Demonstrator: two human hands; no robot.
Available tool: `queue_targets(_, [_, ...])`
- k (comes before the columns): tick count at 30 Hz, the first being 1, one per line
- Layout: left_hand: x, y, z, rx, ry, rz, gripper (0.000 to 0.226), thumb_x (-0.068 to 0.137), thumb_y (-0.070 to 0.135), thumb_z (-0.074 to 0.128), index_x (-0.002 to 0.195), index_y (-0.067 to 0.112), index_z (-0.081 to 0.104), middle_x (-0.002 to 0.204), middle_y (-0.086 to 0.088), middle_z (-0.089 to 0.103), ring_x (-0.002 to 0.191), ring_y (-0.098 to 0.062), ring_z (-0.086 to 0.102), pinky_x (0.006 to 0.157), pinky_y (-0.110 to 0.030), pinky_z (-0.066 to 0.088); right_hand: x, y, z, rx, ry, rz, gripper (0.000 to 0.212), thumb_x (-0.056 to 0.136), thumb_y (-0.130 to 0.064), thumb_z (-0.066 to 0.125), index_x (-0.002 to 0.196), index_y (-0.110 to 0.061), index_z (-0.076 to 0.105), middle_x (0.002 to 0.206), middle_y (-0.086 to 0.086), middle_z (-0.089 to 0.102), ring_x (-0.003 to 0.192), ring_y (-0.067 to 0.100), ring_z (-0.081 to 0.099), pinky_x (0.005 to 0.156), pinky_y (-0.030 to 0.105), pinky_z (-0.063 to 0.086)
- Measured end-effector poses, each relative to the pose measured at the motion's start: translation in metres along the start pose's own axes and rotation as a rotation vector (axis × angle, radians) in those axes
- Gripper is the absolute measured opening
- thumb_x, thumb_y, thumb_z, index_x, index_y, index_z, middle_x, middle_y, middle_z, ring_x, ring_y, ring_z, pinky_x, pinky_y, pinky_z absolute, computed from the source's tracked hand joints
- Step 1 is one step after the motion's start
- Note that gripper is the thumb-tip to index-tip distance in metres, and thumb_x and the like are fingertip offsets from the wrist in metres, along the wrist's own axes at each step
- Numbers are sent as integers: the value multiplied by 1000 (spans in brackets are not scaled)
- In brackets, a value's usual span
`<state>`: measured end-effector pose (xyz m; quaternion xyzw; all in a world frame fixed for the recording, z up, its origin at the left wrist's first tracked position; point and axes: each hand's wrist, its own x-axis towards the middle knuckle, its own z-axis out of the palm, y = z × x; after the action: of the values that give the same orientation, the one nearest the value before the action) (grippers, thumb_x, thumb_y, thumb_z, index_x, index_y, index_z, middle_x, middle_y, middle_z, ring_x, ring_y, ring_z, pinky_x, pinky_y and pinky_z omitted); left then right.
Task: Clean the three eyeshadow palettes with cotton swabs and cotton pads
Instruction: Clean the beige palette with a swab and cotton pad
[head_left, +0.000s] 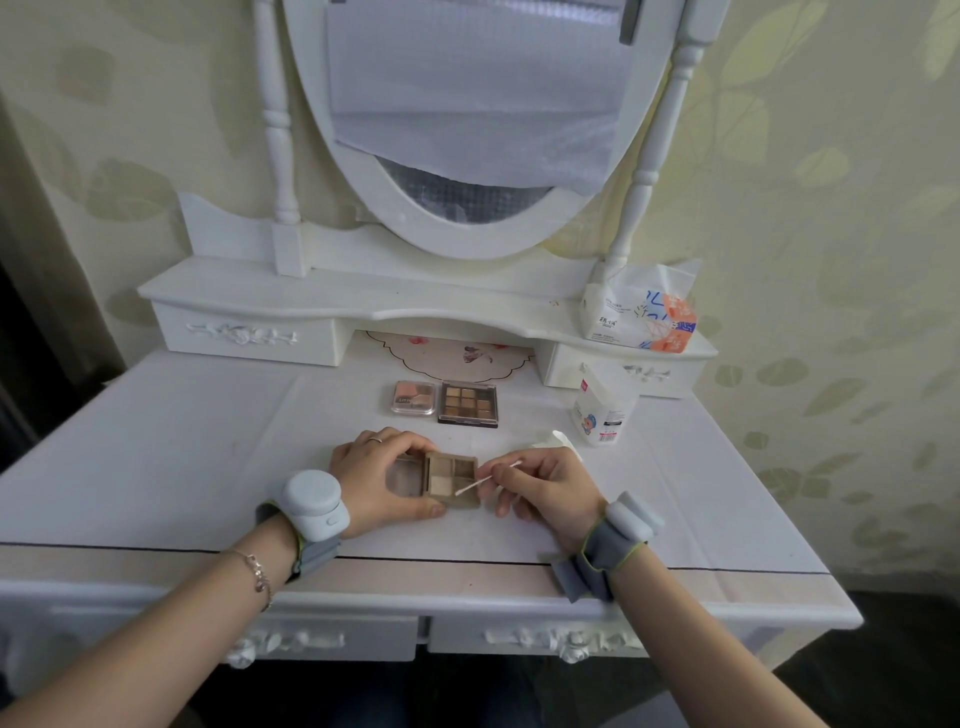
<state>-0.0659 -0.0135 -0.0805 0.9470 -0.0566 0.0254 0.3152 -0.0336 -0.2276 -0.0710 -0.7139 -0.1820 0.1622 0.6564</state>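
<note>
Little print can be read. The tissue pack (639, 312), on the shelf far beyond the right hand (540, 486), carries dark characters on its white left face and large blue strokes on its front, too blurred to make out. The pink palette (414, 397), beyond the left hand (379, 480), bears pale lettering on its lid that seems to begin "LIT"; the rest is unclear. The white cotton pack (602, 410), beyond the right hand, has a red tag, a barcode and fine print, all illegible.
</note>
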Motion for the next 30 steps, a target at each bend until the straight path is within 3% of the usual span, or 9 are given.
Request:
queue_targets(20, [1, -1, 0, 1, 7, 10, 70, 39, 78, 49, 103, 49, 47, 108, 22, 49, 107, -3, 39, 93, -25, 24, -1, -2, 0, -6, 54, 3, 25, 91, 3, 51, 79, -8, 69, 65, -1, 70, 46, 8, 57, 39, 17, 34])
queue_targets(30, [0, -1, 0, -16, 8, 23, 60, 39, 78, 51, 94, 54, 44, 106, 26, 49, 107, -3, 41, 92, -25, 26, -2, -3, 1, 38, 91, -5, 22, 92, 0, 51, 83, -8, 70, 67, -1, 70, 45, 6, 56, 39, 17, 33])
